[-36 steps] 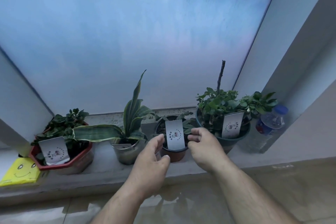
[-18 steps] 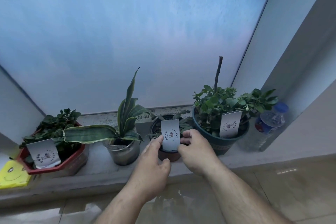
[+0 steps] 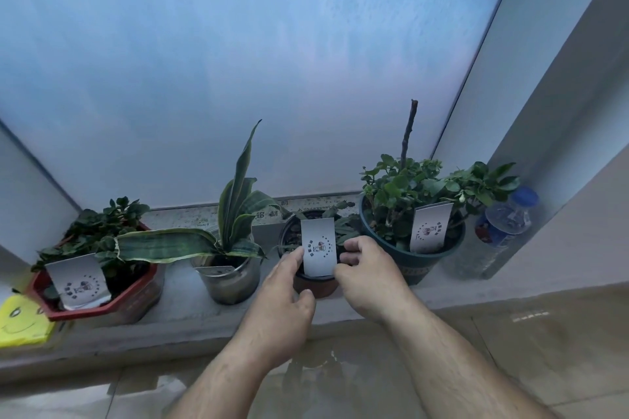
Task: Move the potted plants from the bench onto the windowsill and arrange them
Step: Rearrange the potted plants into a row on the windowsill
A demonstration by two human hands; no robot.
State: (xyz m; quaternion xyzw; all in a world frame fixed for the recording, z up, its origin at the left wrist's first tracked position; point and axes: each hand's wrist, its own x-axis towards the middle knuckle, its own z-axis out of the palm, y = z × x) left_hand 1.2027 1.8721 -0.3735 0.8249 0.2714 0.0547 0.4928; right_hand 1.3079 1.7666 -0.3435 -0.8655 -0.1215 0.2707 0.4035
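Observation:
Four potted plants stand in a row on the grey windowsill: a red octagonal pot at the left, a metal pot with a long striped leaf, a small brown pot, and a dark teal pot with a bushy plant. A white printed card stands in the brown pot. My left hand grips that pot's left side, index finger along the card's edge and thumb on the pot's front. My right hand curls around its right side, fingertips at the card's other edge.
A plastic water bottle stands in the right corner beside the teal pot. A yellow smiley-face object lies at the sill's left end. Frosted glass rises right behind the pots. Glossy tiled surface lies below the sill.
Both hands have closed in on the small brown pot from either side. The pot and its card have shifted slightly left, away from the teal pot.

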